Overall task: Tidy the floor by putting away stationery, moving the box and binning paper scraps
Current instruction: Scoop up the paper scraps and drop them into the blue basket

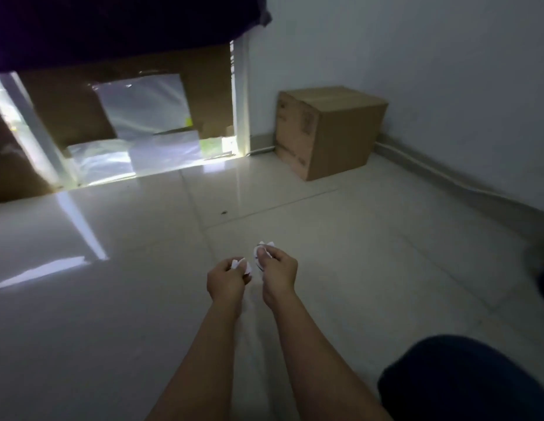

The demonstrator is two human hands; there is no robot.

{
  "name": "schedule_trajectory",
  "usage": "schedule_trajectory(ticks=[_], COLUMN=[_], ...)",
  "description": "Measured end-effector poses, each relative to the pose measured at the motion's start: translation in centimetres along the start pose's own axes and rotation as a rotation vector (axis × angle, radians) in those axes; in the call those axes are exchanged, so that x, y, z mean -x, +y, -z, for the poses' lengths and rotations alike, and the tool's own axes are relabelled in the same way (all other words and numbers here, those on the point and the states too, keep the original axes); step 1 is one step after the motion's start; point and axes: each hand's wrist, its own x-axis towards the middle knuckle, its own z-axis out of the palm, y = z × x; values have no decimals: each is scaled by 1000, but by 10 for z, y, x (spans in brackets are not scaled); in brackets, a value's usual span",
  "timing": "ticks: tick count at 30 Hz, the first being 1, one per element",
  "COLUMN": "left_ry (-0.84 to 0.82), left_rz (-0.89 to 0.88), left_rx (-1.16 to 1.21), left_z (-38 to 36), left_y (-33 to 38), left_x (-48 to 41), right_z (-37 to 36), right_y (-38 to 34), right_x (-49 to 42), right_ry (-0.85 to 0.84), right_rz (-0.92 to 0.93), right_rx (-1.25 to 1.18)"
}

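Note:
Both my hands hover side by side over the pale tiled floor, a little apart. My left hand is closed around white paper scraps that poke out past the fingers. My right hand pinches another bunch of white paper scraps with dark markings. A taped brown cardboard box stands on the floor in the far corner, against the white wall, well beyond my hands.
Flattened cardboard and clear plastic sheets lean at the far left under a dark cloth. A small dark speck lies on the tiles ahead. My knee in dark fabric fills the lower right. A skirting board runs along the right wall.

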Motion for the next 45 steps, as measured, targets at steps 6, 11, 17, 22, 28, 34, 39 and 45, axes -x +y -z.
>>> schedule_trajectory(ticks=[6,11,17,22,28,34,39,45], left_ry=[-169,-419,-707,-884,-1111,-1216,-1205,-1173], left_rz=[-25,11,35,84,267,286,126,-9], left_rx=[2,-49,-134,-373,-591,-559,-615,-686], left_z=[-205,-379,-550,-668,-724,-725,-710,-691], left_y=[40,51,36,11,12,-5,-8,0], left_x=[35,98,181,239,294,303,292,289], right_z=[112,241,386,496,580,596,602,604], right_y=[-148,-270,-375,-435,-455,-464,-456,-441], right_x=[-76,-120,-144,-154,-166,-152,-143,-140], right_ry=[92,319,579,857,972,1016,1028,999], right_rz=[120,238,324,352,17,-93,-58,-108], right_rx=[-77,-119,-159,-16,259,515,692,897])
